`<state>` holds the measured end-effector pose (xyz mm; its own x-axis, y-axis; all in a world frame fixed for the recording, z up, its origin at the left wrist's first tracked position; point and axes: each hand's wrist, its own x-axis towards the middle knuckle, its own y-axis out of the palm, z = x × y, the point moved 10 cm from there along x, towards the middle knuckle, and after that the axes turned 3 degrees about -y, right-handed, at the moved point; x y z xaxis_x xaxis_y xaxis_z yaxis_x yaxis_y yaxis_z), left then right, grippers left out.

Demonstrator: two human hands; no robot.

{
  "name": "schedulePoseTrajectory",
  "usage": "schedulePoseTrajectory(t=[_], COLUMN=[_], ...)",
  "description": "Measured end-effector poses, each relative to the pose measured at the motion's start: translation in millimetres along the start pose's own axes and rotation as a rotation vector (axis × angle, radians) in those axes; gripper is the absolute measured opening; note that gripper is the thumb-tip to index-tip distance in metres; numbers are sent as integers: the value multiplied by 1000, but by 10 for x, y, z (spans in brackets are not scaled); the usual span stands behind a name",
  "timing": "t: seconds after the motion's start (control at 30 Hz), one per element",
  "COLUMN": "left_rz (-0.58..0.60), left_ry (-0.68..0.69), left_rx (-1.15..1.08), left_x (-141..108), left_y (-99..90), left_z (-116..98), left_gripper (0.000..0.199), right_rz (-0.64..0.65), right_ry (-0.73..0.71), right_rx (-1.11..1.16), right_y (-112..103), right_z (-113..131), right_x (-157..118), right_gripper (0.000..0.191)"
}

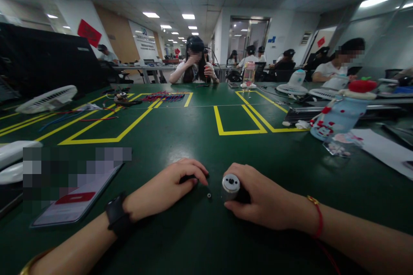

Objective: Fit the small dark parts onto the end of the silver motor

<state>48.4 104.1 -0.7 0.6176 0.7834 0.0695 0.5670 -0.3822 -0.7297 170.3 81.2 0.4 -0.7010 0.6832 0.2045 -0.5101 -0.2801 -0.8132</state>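
My right hand point(263, 195) is wrapped round an upright silver metal cylinder point(231, 184), which looks like a small motor. Its flat top face shows a dark centre and small holes. To the left of the cylinder a tiny ring-shaped metal part point(209, 196) lies on the green tabletop point(180, 245). My left hand point(172, 182) hovers or rests just beyond that part, fingers curved and thumb apart, with nothing visible between them. Whether its fingertips touch the table I cannot tell.
A phone or tablet point(80, 200) lies at the left. Bundled wires point(166, 97) sit farther back near yellow tape outlines point(240, 132). On the right stand a blue bottle point(338, 116) and a small clear packet point(340, 146). A person point(193, 66) sits across the table.
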Motion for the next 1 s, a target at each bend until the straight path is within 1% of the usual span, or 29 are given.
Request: schedulePoseTrajectory(t=[0.07,0.17,0.3,0.43,0.6,0.73,0.8,1.0], left_rz=[-10,-59,-93,-69,11,46,48,-10], left_ry=[-18,-47,-62,-34,-12,-13,-19,1], left_rx=[40,100,115,126,112,113,106,93], left_x=[-1,-6,-14,-36,-87,-99,-90,-54], left_y=[-30,-113,-168,-126,-9,62,83,79], left_z=[37,124,188,97,-36,-74,-80,-118], left_gripper=[28,25,21,18,21,17,15,16], right_rz=[-5,-7,-17,-20,-26,-26,-23,-19], right_ry=[7,5,15,15,26,24,21,16], right_rx=[0,16,32,43,57,49,47,56], right_y=[-8,-9,-11,-9,0,6,7,7], right_z=[-7,-5,-25,-34,-55,-57,-54,-44], right_x=[-4,-8,-13,-20,-25,-16,-10,-14], right_gripper=[27,27,27,27,28,27,28,28])
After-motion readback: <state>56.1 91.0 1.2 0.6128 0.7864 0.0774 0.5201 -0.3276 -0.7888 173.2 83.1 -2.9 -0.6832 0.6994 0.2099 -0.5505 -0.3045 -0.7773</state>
